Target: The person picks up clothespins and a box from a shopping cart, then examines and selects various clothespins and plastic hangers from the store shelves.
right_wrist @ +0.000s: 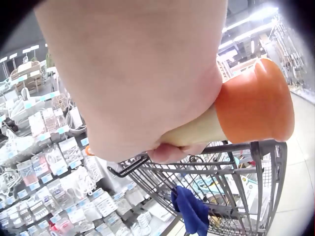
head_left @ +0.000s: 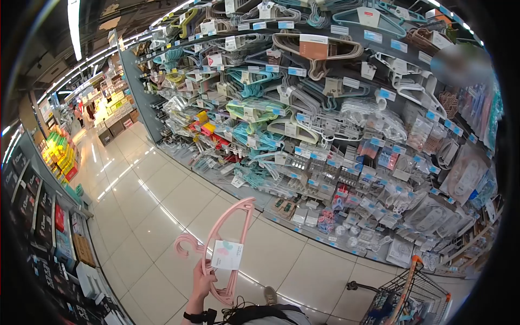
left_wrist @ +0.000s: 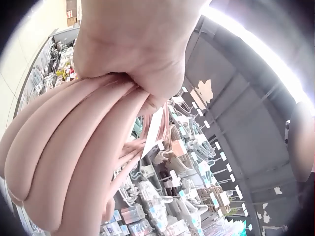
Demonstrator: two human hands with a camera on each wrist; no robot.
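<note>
In the head view, my left hand (head_left: 202,281) grips a bundle of pink clothes hangers (head_left: 236,207) by one side, raised above the floor. Several hangers are nested together, their hooks curling off to the left, and a white label card (head_left: 226,254) wraps around the middle. Close up in the left wrist view, the rounded pink hangers (left_wrist: 54,152) fan out below the palm. My right hand (right_wrist: 142,88) holds the cream and orange handle (right_wrist: 256,103) of a shopping cart; its fingers curl underneath, mostly hidden behind the palm.
The wire shopping cart (head_left: 411,295) stands at the lower right with goods inside, and a blue cloth (right_wrist: 192,209) hangs on it. Ahead, a tall rack displays many hangers (head_left: 330,49) and small packaged goods. Boxed goods (head_left: 59,216) line the left side of the tiled aisle (head_left: 157,216).
</note>
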